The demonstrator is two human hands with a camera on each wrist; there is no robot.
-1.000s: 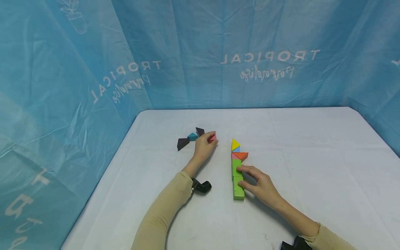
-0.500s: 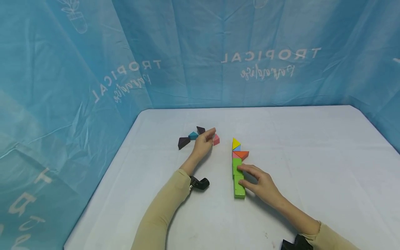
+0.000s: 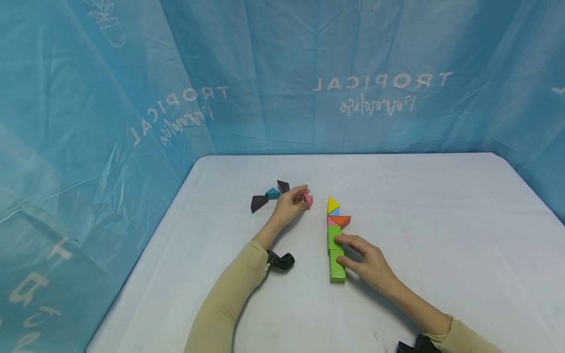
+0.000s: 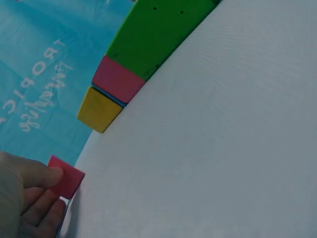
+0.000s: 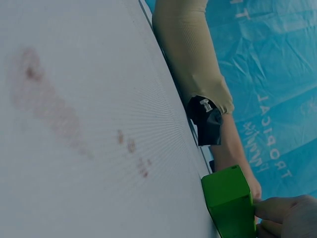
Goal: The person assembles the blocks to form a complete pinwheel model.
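Note:
My left hand (image 3: 289,203) holds a small pink triangular block (image 3: 308,201) at its fingertips. In the left wrist view the thumb lies on that pink block (image 4: 67,178). To its right runs a line of blocks: a yellow triangle (image 3: 333,205) at the far end, a blue triangle (image 3: 334,211), a pink triangle (image 3: 332,221), an orange triangle (image 3: 342,220) jutting right, then two green blocks (image 3: 337,270). My right hand (image 3: 368,260) rests thumb and finger against the right side of the green blocks, fingers spread and slightly bent. The right wrist view shows a fingertip touching the green block (image 5: 230,198).
Two dark brown blocks (image 3: 259,202) and a teal triangle (image 3: 272,193) lie left of my left hand. White cloth (image 3: 419,211) covers the table; a blue printed curtain (image 3: 282,98) hangs behind and at the sides.
My left hand and the pink block in it have shifted slightly right, toward the line of blocks; the block has turned. My right hand stays at the green blocks.

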